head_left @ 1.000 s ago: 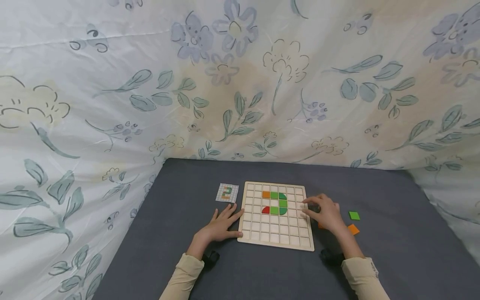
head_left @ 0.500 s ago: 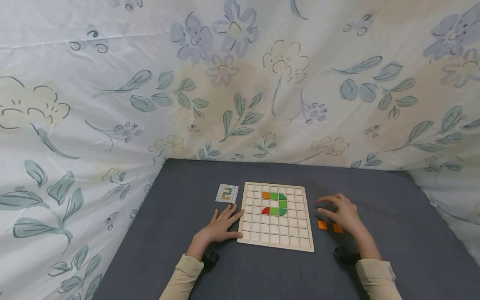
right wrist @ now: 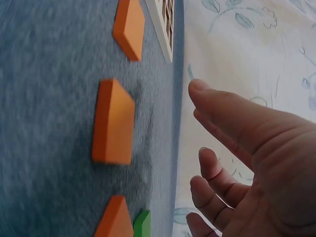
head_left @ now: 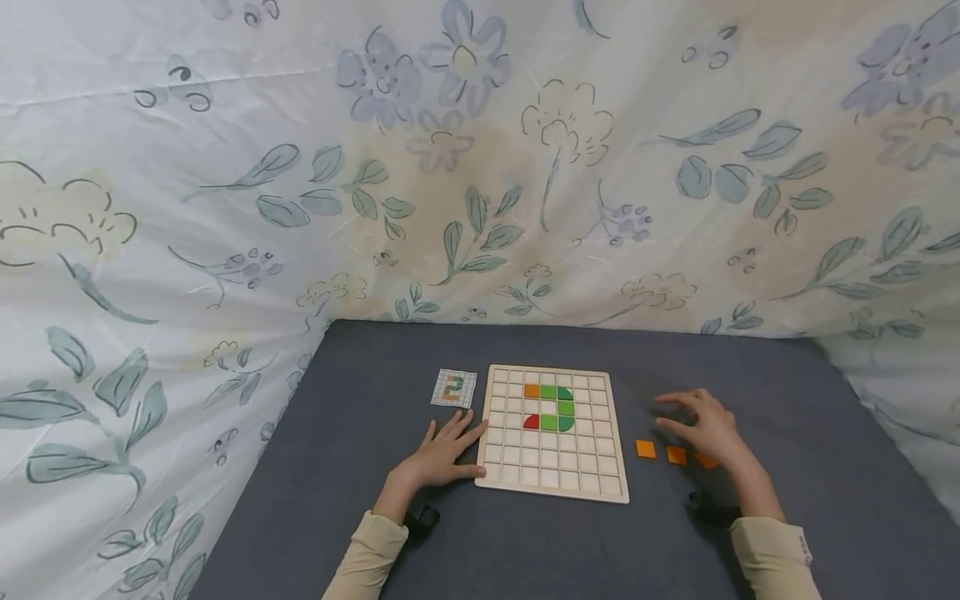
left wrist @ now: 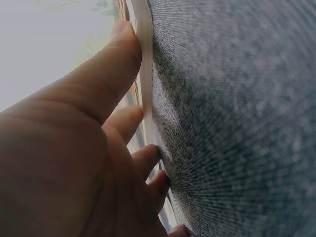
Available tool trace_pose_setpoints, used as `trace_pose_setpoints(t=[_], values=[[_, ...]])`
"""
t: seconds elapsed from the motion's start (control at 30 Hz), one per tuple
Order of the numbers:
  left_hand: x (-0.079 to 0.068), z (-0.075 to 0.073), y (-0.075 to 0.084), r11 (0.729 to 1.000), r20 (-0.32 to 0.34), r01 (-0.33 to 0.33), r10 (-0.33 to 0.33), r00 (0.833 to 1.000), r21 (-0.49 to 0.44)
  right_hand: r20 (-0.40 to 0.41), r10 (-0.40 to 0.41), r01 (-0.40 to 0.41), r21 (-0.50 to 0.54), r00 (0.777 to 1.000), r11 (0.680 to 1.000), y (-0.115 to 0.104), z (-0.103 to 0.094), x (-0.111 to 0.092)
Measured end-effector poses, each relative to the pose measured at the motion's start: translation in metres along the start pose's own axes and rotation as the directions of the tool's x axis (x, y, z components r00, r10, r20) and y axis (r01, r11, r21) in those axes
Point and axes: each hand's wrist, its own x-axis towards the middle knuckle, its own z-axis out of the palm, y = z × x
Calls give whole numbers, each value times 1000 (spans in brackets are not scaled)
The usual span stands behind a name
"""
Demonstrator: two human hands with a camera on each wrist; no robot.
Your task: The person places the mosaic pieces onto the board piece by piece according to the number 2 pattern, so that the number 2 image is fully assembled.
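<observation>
My left hand (head_left: pixel 442 454) lies with fingers spread at the left edge of a wooden grid board (head_left: pixel 529 475); thumb and a fingertip touch its rim. Set in the board are an orange square (head_left: pixel 532 391), several green pieces (head_left: pixel 549 422), two of them rounded, and a red rounded piece (head_left: pixel 531 422). To the board's right, my right hand (head_left: pixel 701 425) hovers over the table, thumb and fingers apart, nothing between them. Close by lie three orange square tiles (head_left: pixel 646 449), the rightmost partly behind the hand. A green tile (right wrist: pixel 142 224) shows only in the right wrist view.
A small printed card (head_left: pixel 453 388) with a coloured grid pattern lies left of the board, beyond my left hand. Dark grey cloth covers the table (head_left: pixel 555 550). A floral curtain (head_left: pixel 480 167) hangs behind it.
My right hand has moved right, from the board's right edge to beyond the orange tiles. These tiles are now uncovered, while the green tile is hidden in the head view. The left hand stays put.
</observation>
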Motion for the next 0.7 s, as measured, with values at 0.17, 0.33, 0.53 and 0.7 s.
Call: trace_pose_setpoints(t=[0.17,0.33,0.53,0.7], values=[[-1,0,1,1000,0,-2,2,1000,-1,8,6,-6,19,1000,1000,8,-4,-4],[-1,1,1,1000,10,-6,6,1000,-1,38,47,-47,15,998,999,18,-9,-7],[-1,0,2,1000,19,-10,10,1000,-13,66,92,-94,26,994,995,30,-15,-11],[-2,-3,3,1000,21,-2,2,1000,-22,82,99,-102,34,992,994,40,-23,-12]])
